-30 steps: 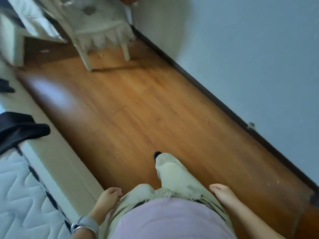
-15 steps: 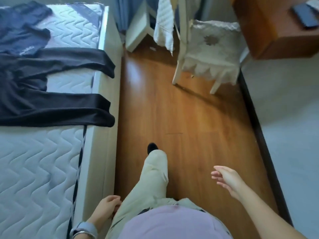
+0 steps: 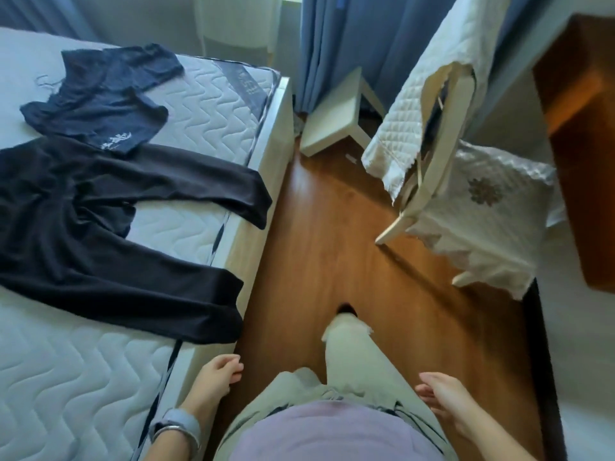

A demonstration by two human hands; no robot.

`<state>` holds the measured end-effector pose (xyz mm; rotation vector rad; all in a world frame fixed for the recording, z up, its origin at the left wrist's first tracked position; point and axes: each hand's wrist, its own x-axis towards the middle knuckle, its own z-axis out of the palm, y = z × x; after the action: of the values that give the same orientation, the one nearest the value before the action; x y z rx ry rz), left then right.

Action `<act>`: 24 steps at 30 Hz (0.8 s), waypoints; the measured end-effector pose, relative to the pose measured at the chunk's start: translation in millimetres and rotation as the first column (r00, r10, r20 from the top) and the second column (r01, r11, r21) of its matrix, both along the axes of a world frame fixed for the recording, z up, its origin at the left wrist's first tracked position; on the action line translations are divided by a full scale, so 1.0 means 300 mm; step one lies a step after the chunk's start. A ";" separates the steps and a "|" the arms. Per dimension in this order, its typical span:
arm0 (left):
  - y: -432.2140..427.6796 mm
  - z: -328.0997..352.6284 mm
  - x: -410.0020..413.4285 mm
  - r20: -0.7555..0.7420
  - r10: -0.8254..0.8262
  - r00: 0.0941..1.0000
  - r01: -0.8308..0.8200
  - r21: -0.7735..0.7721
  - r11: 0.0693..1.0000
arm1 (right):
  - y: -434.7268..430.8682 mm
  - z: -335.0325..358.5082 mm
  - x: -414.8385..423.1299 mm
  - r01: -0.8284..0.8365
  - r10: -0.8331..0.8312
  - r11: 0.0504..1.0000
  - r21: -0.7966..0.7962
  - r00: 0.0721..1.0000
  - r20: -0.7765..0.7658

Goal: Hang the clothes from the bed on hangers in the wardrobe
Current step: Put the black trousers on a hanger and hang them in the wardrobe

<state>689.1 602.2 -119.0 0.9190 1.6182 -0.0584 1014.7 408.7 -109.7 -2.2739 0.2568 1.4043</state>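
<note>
— Warm brown wooden plank floor (image 3: 316, 227) down the middle, between a bed with a white wave-quilted mattress (image 3: 83, 377) on the left and a pale grey wall (image 3: 585, 361) on the right?
— Yes. Blue pleated curtains (image 3: 349, 44) at the far end, small white side table (image 3: 336, 128) just in front of them.
— And on the right?
— Cream wooden chair (image 3: 442, 154), white quilted cloth (image 3: 422, 94) draped over its back, frilled white seat cushion (image 3: 492, 221). Beside that, a reddish-brown wooden desk (image 3: 579, 161).
— Clothes?
— Both on the mattress. Dark navy short-sleeved T-shirt with white print (image 3: 100, 104) farther off, lying flat. Black long trousers (image 3: 83, 227) nearer, legs spread apart, both cuffs reaching the bed's edge. Printed corner of the T-shirt touching the trousers.
— Hands?
— Left hand (image 3: 216, 377), grey watch (image 3: 176, 424) on its wrist, near the bed's edge, fingers loosely curled, holding nothing. Right hand (image 3: 442, 400) over the floor, fingers relaxed and slightly apart, likewise empty. Both well apart from the clothes.
</note>
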 end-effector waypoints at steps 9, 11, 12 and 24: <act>0.294 -0.044 0.304 -0.103 0.306 0.947 -0.318 -0.130 0.939 | 0.645 -0.021 0.491 -0.354 0.354 0.935 0.002 0.935 0.021; 0.380 0.001 0.404 -0.044 0.357 0.933 -0.359 -0.108 0.927 | 0.814 0.008 0.584 -0.416 0.416 0.909 0.014 0.909 0.019; 0.421 0.023 0.442 -0.019 0.379 0.925 -0.379 -0.070 0.923 | 0.901 0.021 0.624 -0.440 0.440 0.898 0.011 0.898 0.025; 0.599 0.041 0.447 -0.100 0.702 0.706 -0.705 0.000 0.709 | 1.657 0.032 0.567 -0.790 0.786 0.590 0.167 0.609 0.106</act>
<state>823.1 781.9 -106.6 0.2085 1.9561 0.4113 1184.7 906.0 -100.0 -2.3004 -1.0119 1.6807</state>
